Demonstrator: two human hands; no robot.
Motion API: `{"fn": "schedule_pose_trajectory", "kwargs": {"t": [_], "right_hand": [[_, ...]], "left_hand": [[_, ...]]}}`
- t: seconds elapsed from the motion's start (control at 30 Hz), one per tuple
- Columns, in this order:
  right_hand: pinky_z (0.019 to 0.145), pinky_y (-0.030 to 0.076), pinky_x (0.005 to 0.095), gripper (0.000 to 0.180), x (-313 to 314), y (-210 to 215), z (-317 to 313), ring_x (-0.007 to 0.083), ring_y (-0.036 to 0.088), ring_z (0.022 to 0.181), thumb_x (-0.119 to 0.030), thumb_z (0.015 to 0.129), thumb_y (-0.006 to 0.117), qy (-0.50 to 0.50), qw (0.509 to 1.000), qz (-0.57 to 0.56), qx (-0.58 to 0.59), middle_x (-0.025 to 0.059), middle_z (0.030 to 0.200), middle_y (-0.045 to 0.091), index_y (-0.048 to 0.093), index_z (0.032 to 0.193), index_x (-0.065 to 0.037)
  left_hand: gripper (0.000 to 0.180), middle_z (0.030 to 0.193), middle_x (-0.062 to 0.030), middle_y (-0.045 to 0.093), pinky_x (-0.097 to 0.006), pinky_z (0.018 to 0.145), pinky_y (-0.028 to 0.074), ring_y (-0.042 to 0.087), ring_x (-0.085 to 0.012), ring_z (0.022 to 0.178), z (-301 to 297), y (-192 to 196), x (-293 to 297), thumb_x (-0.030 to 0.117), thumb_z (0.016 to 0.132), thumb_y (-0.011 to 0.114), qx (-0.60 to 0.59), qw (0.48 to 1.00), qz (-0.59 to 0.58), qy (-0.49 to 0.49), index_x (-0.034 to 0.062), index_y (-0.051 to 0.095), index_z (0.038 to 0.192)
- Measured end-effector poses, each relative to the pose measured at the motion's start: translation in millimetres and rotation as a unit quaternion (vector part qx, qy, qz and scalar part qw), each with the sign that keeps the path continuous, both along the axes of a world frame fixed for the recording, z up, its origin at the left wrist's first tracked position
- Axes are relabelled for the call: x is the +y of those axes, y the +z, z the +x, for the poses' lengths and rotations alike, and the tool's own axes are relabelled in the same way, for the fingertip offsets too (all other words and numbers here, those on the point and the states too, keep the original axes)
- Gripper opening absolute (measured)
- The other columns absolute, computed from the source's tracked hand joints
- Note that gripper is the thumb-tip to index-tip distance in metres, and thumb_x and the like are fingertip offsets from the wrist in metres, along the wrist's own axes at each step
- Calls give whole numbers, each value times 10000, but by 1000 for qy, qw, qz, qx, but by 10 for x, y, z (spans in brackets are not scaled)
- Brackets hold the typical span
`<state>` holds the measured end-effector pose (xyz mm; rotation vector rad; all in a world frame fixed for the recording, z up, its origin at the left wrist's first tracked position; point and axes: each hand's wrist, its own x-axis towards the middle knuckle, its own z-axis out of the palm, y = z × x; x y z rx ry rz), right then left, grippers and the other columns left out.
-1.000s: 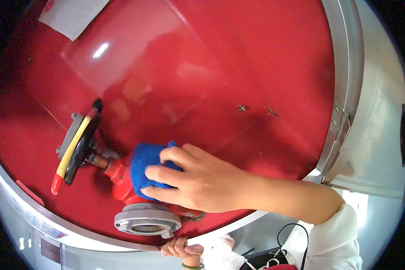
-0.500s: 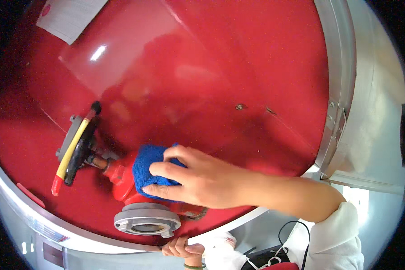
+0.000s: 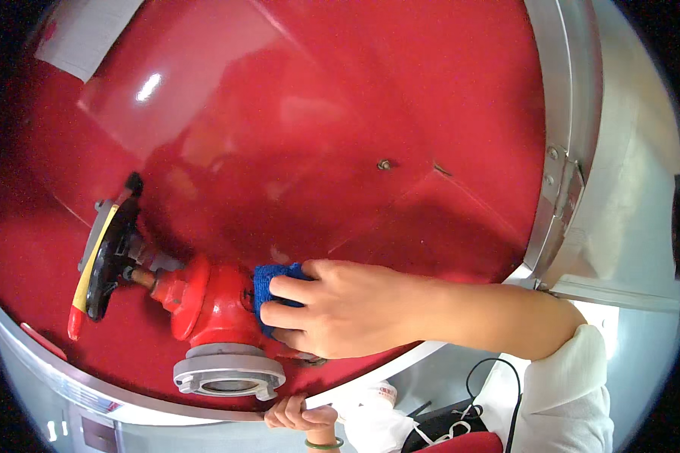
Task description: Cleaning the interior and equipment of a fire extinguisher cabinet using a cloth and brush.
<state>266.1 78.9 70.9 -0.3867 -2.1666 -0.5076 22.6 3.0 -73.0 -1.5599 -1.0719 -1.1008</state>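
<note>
"Where is the blue cloth (image 3: 264, 294) held?"

"At the right side of the red valve (image 3: 225, 302), in the right hand (image 3: 329, 309). It is bunched under curled fingers and partly covered by them; whether the valve is touched behind it cannot be told."

"And the left hand (image 3: 298, 414)?"

"It is placed below the valve and slightly to its right, with the fingers closed over the white rim (image 3: 166, 408). How tightly the rim is gripped cannot be told."

"What is seen around the valve?"

"A grey coupling (image 3: 229, 370) is fitted directly below it. A black handwheel (image 3: 112, 264) is carried on a stem to its left, with a yellow-and-red bar (image 3: 93, 260) beside the wheel. A white sheet (image 3: 91, 34) is seen well above the valve, to the left."
</note>
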Motion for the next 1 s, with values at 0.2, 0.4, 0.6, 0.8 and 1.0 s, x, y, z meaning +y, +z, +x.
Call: {"fn": "schedule_pose_trajectory", "kwargs": {"t": [0.2, 0.4, 0.6, 0.8, 1.0], "right_hand": [[619, 457, 253, 100, -1, -58, -90, 160, 477, 888, -218, 697, 599, 16, 998, 50, 23, -5, 891, 519, 638, 644, -143], [629, 464, 303, 175, 27, -6, -124, 196, 492, 885, -221, 690, 573, 38, 997, 44, 59, 25, 834, 526, 616, 555, -117], [635, 473, 307, 143, 180, -29, -2, 206, 464, 896, -181, 659, 603, -96, 991, -90, 5, 62, 882, 489, 629, 749, -74], [638, 497, 323, 241, 105, 10, -41, 230, 479, 891, -117, 609, 638, 35, 991, -107, 69, 68, 925, 492, 651, 848, -83], [665, 512, 353, 320, 187, -56, -86, 259, 476, 928, -97, 615, 652, -22, 988, -139, 71, 87, 965, 483, 636, 933, -70]], "left_hand": [[329, 657, -20, 452, -375, 754, 292, 396, -209, 673, 7, -24, 47, 272, 893, 257, -14, 999, 36, -7, 110, 489, 723], [343, 682, -62, 428, -392, 723, 282, 380, -239, 680, -56, 12, 27, 271, 917, 250, 15, 1000, 17, -12, 70, 453, 726], [343, 676, -66, 431, -393, 728, 280, 377, -238, 680, -102, 26, 12, 259, 914, 256, -3, 999, -29, -18, 64, 455, 712], [293, 679, -22, 444, -375, 735, 280, 393, -203, 690, -151, -5, 66, 265, 876, 289, -8, 1000, -1, -28, 115, 491, 727], [304, 667, -23, 449, -372, 725, 287, 401, -204, 680, -152, 10, 106, 268, 875, 284, -10, 999, 29, -26, 118, 497, 719]]}}
